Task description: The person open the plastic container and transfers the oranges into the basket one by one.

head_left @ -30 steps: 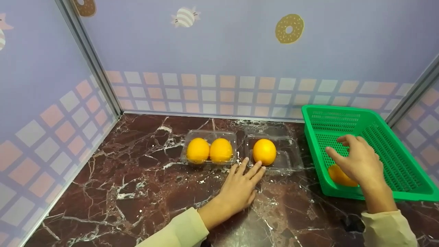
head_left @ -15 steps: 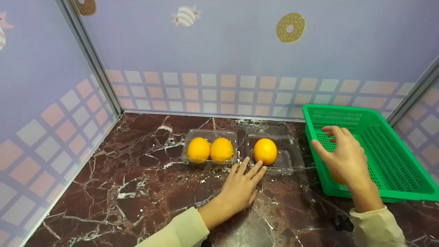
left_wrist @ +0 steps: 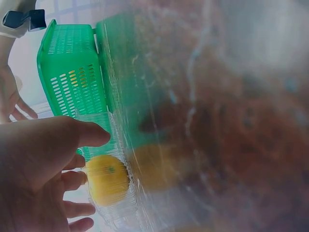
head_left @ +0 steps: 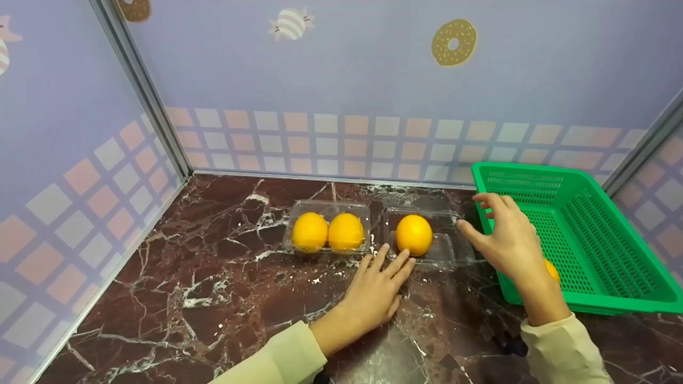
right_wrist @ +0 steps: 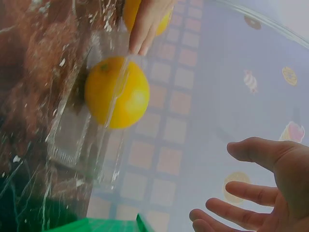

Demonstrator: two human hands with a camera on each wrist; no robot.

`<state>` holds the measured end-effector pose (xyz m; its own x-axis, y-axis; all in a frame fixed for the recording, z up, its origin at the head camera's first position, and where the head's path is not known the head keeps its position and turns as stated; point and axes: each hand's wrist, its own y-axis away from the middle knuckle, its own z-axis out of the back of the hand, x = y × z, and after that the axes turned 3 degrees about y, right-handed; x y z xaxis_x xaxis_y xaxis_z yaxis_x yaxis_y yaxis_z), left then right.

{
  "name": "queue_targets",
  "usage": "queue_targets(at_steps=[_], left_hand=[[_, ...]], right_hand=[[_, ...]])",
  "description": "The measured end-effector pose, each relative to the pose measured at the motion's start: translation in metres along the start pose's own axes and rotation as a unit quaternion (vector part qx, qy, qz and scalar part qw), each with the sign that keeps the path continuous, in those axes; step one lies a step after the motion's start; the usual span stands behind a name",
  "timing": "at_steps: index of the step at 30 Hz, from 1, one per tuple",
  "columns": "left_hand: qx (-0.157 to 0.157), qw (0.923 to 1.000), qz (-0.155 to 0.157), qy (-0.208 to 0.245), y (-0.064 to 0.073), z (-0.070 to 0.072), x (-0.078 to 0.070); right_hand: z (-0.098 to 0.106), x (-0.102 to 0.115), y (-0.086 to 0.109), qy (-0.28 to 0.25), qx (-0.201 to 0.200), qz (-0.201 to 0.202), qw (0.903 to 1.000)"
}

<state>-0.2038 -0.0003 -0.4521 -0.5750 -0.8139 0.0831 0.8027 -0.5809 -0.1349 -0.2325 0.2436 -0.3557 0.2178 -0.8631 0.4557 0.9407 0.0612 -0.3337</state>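
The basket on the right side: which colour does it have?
Green; the basket shows best in the head view.

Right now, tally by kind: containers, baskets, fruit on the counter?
Clear plastic containers: 2
Green basket: 1
Oranges: 4 visible (2 in one container, 1 in the other, 1 partly hidden in the basket)
Total: 7

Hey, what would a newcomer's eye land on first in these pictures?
Likely the bright green basket, at the right of the head view. Next, near the middle, a pair of orange fruits in the left clear tray and a lone fruit in the right clear tray, with the left hand before them.
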Motion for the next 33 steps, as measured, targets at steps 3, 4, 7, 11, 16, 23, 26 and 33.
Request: queue_targets(at_steps=[3, 4, 7, 11, 16, 23, 26, 33], left_hand=[[0.001, 1.0, -0.003, 0.002, -0.002, 0.0, 0.0], [0.002, 1.0, -0.004, 0.0, -0.002, 0.0, -0.001], [0.008, 0.9999, -0.005, -0.011, -0.005, 0.0, -0.002], [0.018, 0.9994, -0.009, -0.027, -0.007, 0.001, -0.004], [0.024, 0.9993, -0.012, -0.027, -0.006, 0.001, -0.005], [0.001, 0.9999, -0.014, -0.01, -0.004, -0.001, -0.003], [-0.007, 0.9999, -0.012, -0.009, -0.005, -0.002, -0.001], [-0.017, 0.9998, -0.008, -0.012, -0.002, -0.003, 0.002]], right_hand=[[-0.002, 0.004, 0.0, -0.001, -0.004, 0.003, 1.0], [-0.004, 0.005, 0.0, -0.001, -0.003, 0.003, 1.0], [-0.008, 0.007, 0.0, 0.0, 0.004, 0.004, 1.0], [-0.016, 0.009, -0.001, -0.002, 0.019, -0.002, 0.9998], [-0.027, 0.012, 0.0, 0.0, 0.027, -0.001, 0.9996], [-0.044, 0.02, -0.007, 0.003, 0.046, -0.002, 0.999], [-0.051, 0.023, -0.011, 0.01, 0.054, -0.004, 0.9985], [-0.071, 0.027, -0.019, 0.018, 0.069, -0.019, 0.9973]])
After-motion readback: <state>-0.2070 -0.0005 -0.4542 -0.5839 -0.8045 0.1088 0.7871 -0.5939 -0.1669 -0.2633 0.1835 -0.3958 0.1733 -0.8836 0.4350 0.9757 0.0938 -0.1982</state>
